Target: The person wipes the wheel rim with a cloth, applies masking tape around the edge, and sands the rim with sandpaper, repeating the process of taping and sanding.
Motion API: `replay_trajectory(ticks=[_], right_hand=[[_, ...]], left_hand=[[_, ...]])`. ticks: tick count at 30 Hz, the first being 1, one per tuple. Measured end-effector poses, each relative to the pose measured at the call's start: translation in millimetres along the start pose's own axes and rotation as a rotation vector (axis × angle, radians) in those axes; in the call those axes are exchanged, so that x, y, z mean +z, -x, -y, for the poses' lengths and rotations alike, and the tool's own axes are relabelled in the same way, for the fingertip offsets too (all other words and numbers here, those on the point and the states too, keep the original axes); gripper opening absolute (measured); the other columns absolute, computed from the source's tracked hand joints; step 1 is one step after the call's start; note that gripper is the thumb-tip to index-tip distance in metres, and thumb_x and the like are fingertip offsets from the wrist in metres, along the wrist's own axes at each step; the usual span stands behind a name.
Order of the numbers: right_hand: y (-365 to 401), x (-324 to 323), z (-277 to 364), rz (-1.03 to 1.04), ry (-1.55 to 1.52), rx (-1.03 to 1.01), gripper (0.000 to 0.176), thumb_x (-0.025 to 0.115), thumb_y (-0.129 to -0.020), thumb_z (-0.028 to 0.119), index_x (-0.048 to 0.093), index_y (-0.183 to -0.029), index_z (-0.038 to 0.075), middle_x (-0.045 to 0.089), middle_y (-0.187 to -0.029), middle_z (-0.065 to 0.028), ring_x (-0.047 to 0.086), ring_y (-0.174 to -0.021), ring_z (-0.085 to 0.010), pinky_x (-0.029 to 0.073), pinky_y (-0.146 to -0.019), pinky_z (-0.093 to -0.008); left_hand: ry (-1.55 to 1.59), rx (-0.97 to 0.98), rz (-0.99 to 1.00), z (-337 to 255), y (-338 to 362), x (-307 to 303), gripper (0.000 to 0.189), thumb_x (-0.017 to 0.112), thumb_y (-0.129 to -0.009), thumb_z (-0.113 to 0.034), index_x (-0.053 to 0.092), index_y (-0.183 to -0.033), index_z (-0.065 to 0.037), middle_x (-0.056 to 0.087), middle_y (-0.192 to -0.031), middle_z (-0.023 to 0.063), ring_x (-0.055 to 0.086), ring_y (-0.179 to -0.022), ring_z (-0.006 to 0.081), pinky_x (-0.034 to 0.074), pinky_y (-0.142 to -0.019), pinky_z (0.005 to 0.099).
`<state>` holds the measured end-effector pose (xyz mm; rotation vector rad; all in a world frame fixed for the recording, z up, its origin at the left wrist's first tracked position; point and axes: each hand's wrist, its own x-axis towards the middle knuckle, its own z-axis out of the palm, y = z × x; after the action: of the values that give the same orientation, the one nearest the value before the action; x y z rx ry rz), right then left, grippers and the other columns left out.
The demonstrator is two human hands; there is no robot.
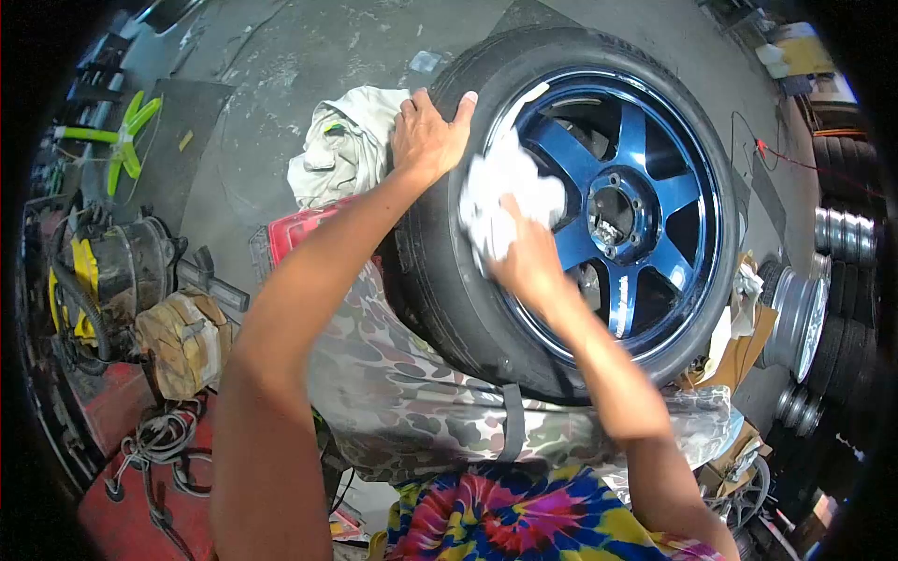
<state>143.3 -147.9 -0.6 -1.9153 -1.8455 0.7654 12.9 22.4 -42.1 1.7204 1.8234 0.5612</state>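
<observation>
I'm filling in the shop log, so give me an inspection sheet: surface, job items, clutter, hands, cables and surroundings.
Surface: grey floor, marked with pale patches; camouflage fabric below the wheel.
Job items: blue wheel with tire; white cloth at the rim, blurred.
Clutter: bunched pale cloth beside the tire; taped brown bundle at left.
Hands: left hand on the tire, fingers spread; right hand holding the white cloth.
Cables: looped grey cord, lower left.
Surroundings: green spoked object, left; stacked tires, right.
</observation>
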Motion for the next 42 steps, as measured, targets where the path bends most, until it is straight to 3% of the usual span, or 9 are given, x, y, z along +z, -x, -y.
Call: replay_trajectory(ticks=[13,15,20,23,26,30,37,39,42], right_hand=[[-266.3,-137.7,-123.4,-0.738,0.417,0.100,0.071,0.076,-0.082,0.037,0.055,-0.137,-0.003,0.074,-0.111,-0.0236,0.073,-0.103,-0.0387,0.057,-0.092,-0.0497],[-201.8,-286.1,-73.4,-0.738,0.495,0.056,0.037,0.073,-0.084,0.035,0.074,-0.101,0.002,0.076,-0.098,-0.0173,0.072,-0.097,-0.0282,0.056,-0.088,-0.0468],[-18.1,-428.0,-43.8,-1.418,0.737,-0.329,0.034,0.072,-0.083,0.028,0.075,-0.106,0.003,0.076,-0.101,-0.0190,0.073,-0.095,-0.0279,0.057,-0.086,-0.0434],[22.7,-256.9,-145.7,-0.600,0.932,0.222,0.034,0.071,-0.082,0.024,0.075,-0.110,0.004,0.076,-0.103,-0.0200,0.073,-0.094,-0.0277,0.057,-0.085,-0.0414],[51.4,-76.7,-51.6,0.714,0.409,-0.190,0.036,0.070,-0.081,0.020,0.076,-0.113,0.004,0.076,-0.104,-0.0211,0.074,-0.093,-0.0275,0.057,-0.084,-0.0393],[57.0,-160.4,-79.4,0.416,-0.060,0.078,0.032,0.068,-0.083,0.012,0.075,-0.113,0.003,0.078,-0.103,-0.0148,0.073,-0.092,-0.0213,0.057,-0.083,-0.0354],[79.1,-401.4,-68.4,-1.239,0.774,-0.118,0.031,0.065,-0.084,0.018,0.073,-0.106,-0.002,0.070,-0.091,-0.0187,0.068,-0.088,-0.0270,0.053,-0.083,-0.0406],[79.3,-341.8,-110.6,-1.082,0.856,0.040,0.035,0.068,-0.083,0.021,0.074,-0.109,-0.002,0.071,-0.096,-0.0217,0.069,-0.094,-0.0294,0.053,-0.088,-0.0413],[94.3,-142.1,-119.4,0.392,0.895,0.237,0.043,0.072,-0.081,0.027,0.075,-0.113,-0.001,0.073,-0.104,-0.0262,0.070,-0.102,-0.0331,0.052,-0.097,-0.0425]], left_hand=[[0.014,-0.043,-0.047,1.0,-3.2,1.6,0.080,0.043,-0.103,-0.065,0.050,-0.145,0.002,0.055,-0.142,0.0288,0.054,-0.133,0.0437,0.040,-0.114,0.0539],[0.021,-0.052,-0.048,1.8,-5.2,3.1,0.078,0.042,-0.103,-0.064,0.050,-0.145,0.002,0.055,-0.142,0.0294,0.054,-0.133,0.0435,0.040,-0.114,0.0543],[0.066,-0.064,-0.023,-0.4,-3.4,-0.9,0.075,0.035,-0.106,-0.061,0.051,-0.145,0.000,0.054,-0.145,0.0283,0.052,-0.136,0.0447,0.039,-0.115,0.0545],[0.091,-0.042,-0.077,12.5,-8.5,7.9,0.071,0.030,-0.107,-0.059,0.053,-0.144,-0.002,0.056,-0.144,0.0276,0.052,-0.135,0.0452,0.039,-0.114,0.0552],[0.173,-0.010,-0.035,7.7,-9.0,0.3,0.071,0.025,-0.109,-0.057,0.057,-0.140,-0.002,0.059,-0.138,0.0313,0.054,-0.131,0.0488,0.040,-0.113,0.0553],[0.165,-0.052,-0.026,16.2,-8.1,15.9,0.074,0.030,-0.107,-0.060,0.057,-0.140,0.000,0.059,-0.136,0.0327,0.056,-0.130,0.0479,0.041,-0.112,0.0553],[0.135,-0.039,-0.069,7.6,-9.4,5.4,0.083,0.040,-0.102,-0.068,0.054,-0.145,0.001,0.057,-0.140,0.0313,0.054,-0.133,0.0467,0.041,-0.113,0.0540],[0.145,-0.030,-0.070,7.0,-5.7,3.6,0.084,0.040,-0.102,-0.069,0.053,-0.145,0.001,0.056,-0.141,0.0312,0.054,-0.134,0.0464,0.041,-0.113,0.0539],[0.148,-0.054,-0.071,4.7,-7.5,3.8,0.088,0.040,-0.100,-0.072,0.052,-0.146,0.002,0.055,-0.143,0.0307,0.052,-0.136,0.0448,0.040,-0.114,0.0528]])
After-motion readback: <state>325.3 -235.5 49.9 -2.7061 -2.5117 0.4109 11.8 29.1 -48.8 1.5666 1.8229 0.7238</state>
